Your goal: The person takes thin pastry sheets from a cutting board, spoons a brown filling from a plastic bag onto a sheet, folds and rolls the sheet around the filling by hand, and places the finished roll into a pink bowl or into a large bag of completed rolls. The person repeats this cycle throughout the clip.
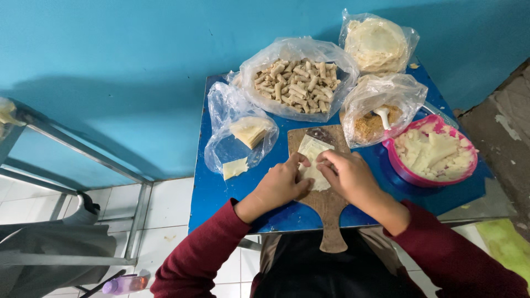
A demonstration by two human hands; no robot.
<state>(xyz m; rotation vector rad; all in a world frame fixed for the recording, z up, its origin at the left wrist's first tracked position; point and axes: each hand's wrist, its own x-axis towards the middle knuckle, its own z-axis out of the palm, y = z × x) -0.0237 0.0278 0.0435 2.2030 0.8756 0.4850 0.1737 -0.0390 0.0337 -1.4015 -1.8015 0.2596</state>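
A pale thin wrapper sheet (311,152) lies on a wooden paddle board (329,215) on a small blue table (212,187). My left hand (281,185) and my right hand (348,174) both press on the near part of the sheet, fingers curled over it as if folding or rolling it. The part under the fingers is hidden. Both arms wear dark red sleeves.
A clear bag of wrapper pieces (243,132) lies left of the board, a loose piece (235,168) beside it. Behind are a bag of several rolled sticks (298,80), a bag of round sheets (376,44), a bag of crumbs with a white spoon (381,118), and a pink bowl (411,175) of white filling.
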